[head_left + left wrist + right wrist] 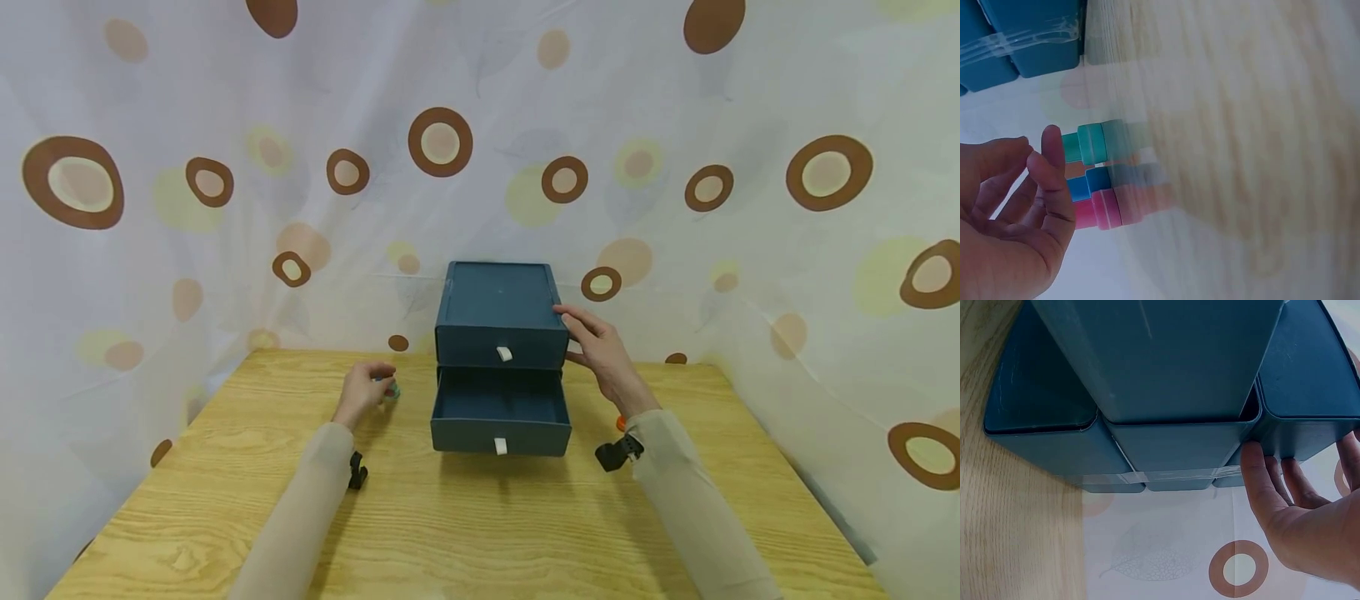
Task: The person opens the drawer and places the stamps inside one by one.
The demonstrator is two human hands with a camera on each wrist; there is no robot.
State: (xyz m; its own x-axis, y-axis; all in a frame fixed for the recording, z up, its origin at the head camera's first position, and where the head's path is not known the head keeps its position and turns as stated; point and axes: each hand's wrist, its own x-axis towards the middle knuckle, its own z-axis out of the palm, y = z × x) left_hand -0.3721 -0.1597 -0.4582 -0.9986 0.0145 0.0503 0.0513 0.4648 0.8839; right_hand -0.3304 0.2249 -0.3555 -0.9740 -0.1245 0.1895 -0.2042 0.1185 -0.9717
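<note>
A dark blue drawer unit (498, 296) has its top drawer closed and the drawer (502, 437) below pulled out, with bare inside showing. My right hand (603, 350) rests against the unit's right side near the top, fingers fairly straight; the right wrist view shows the fingertips (1252, 450) at the upper tier's side wall. On the left, my left hand (365, 392) is beside a group of small capped cylinders, its fingers loosely bent. The left wrist view shows green (1091, 144), blue (1097, 179) and pink (1107, 209) ones just beyond the fingers, partly hidden by them.
The unit stands on a wood-grain table (300, 500) close to a patterned cloth backdrop (480, 217). A small orange object (621, 423) shows beside my right wrist. White pull tabs (501, 446) stick out from the drawer fronts. Clear tape (1166, 477) runs across the unit's tiers.
</note>
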